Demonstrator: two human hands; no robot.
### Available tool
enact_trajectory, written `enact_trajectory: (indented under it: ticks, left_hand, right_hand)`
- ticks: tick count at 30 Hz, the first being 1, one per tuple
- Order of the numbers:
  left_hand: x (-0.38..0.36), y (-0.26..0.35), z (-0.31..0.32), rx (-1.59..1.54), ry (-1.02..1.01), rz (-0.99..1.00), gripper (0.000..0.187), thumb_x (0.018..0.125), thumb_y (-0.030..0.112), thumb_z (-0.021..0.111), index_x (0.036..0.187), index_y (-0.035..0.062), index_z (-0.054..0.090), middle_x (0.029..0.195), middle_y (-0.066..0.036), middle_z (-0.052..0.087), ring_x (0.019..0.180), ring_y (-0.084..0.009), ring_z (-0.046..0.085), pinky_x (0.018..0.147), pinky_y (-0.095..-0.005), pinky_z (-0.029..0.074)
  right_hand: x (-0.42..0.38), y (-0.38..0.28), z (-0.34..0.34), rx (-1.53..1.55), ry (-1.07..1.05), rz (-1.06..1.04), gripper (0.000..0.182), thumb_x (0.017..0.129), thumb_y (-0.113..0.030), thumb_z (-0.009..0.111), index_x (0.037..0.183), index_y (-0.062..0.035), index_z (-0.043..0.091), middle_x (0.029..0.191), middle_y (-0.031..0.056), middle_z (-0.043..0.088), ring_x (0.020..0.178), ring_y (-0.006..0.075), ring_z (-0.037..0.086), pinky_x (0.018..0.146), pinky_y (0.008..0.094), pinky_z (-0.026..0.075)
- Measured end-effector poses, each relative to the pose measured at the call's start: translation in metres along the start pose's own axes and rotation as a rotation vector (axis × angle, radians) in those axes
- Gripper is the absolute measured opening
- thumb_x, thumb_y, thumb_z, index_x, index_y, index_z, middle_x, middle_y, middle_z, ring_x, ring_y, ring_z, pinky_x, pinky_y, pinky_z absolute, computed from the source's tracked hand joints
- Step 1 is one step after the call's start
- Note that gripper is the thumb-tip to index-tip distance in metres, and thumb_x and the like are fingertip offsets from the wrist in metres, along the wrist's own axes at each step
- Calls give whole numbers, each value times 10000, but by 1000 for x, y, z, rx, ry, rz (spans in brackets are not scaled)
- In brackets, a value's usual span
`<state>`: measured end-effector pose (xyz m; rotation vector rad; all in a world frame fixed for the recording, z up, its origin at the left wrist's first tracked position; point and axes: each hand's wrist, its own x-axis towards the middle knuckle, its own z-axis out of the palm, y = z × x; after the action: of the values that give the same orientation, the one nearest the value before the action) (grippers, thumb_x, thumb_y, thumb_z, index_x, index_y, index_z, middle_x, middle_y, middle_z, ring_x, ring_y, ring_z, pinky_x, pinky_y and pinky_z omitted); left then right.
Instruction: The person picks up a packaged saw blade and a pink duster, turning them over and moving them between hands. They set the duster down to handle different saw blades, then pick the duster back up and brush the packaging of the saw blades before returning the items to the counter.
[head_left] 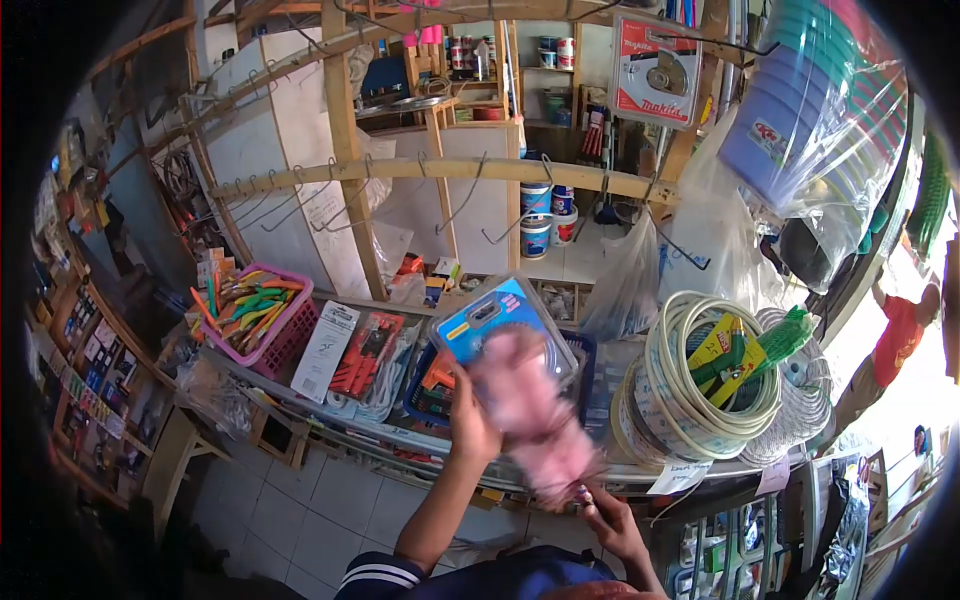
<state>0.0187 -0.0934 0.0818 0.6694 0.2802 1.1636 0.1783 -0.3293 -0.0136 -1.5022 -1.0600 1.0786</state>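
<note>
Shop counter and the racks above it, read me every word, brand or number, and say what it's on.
"Makita": red disc package, hanging.
"25": white packet, handwritten.
"Local": white card below the hose coil; its remaining writing is unclear.
Too small or blurred: blue package at the left hand, purple bucket, paint tubs.

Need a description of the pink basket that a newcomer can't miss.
Find the long counter below the wooden rail, then go to its left part in the picture. The pink basket sits there beside a white package, heaped with orange, yellow and green items. Its pink lattice wall sets it apart from the blue basket nearer the middle.
</note>
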Motion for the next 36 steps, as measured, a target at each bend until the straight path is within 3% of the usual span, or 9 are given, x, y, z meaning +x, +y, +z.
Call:
enact_trajectory:
  ticks: [1, 9, 16, 18, 20, 23, 28, 30, 36]
  left_hand:
    - [5, 0, -6, 72, -109, 54, 569, 1009, 546, 374, 1344, 99, 482, 1286, -63, 561, 1187, -216, 543, 1028, -422, 432]
    - [9, 12, 23, 47, 9, 164, 643, 993, 577, 385, 1439, 112, 369, 1378, -71, 498, 1266, -241, 487, 1053, -438, 394]
    - [10, 15, 26, 208, -210, 269, 564, 1022, 463, 405, 1433, 78, 379, 1375, -76, 497, 1230, -227, 518, 1030, -412, 428]
    - [22, 12, 13, 189, -337, 264, 562, 1018, 436, 420, 1434, 61, 372, 1385, -93, 489, 1232, -225, 517, 1031, -402, 435]
    - [-3, 36, 73, -207, -217, 111, 512, 1008, 337, 465, 1426, 51, 383, 1376, -113, 496, 1208, -228, 537, 1015, -397, 454]
    - [34, -8, 7, 0, -287, 161, 549, 1019, 419, 425, 1429, 59, 374, 1351, -116, 516, 1208, -241, 547, 1015, -419, 467]
    - [1, 31, 68, -150, -161, 147, 549, 1043, 438, 356, 1412, 32, 370, 1344, -138, 510, 1216, -237, 543, 995, -432, 482]
    - [-4, 26, 50, 112, -33, 128, 572, 1040, 455, 353, 1428, 34, 353, 1358, -143, 496, 1264, -237, 504, 1027, -438, 453]
    - [8, 28, 67, -131, -197, 199, 595, 1026, 487, 377, 1452, 73, 334, 1377, -96, 498, 1242, -239, 523, 1043, -421, 430]
  right_hand:
    - [6, 0, 1, -126, 18, -239, 468, 975, -227, 579, 1369, 14, 502, 915, -24, 581, 772, 61, 479, 702, 220, 415]
    - [19, -28, -4, 107, 131, -203, 459, 940, -201, 612, 1332, 28, 542, 912, 2, 621, 770, 74, 510, 720, 235, 438]
    - [31, -44, -16, -129, 120, -438, 456, 918, -168, 627, 1320, 35, 559, 930, 60, 663, 773, 90, 564, 727, 247, 471]
    - [31, -52, -6, 89, 235, -422, 450, 911, -161, 640, 1309, 36, 570, 904, 53, 666, 763, 79, 555, 713, 237, 462]
    - [38, -46, -7, 222, 255, -410, 451, 908, -158, 642, 1310, 35, 570, 907, 60, 673, 746, 79, 559, 712, 237, 464]
    - [32, -51, -12, 19, 204, -443, 440, 911, -153, 639, 1304, 35, 575, 906, 57, 669, 733, 80, 561, 707, 235, 468]
    - [35, -56, -4, 291, 319, -380, 417, 898, -133, 649, 1273, 41, 598, 916, 51, 677, 780, 85, 569, 731, 246, 475]
    - [37, -48, -13, -24, 247, -454, 417, 900, -128, 638, 1279, 42, 593, 961, 55, 678, 798, 95, 578, 758, 252, 480]
    - [42, -69, -9, 19, 317, -447, 422, 898, -124, 641, 1272, 62, 587, 974, 58, 678, 807, 81, 562, 772, 245, 472]
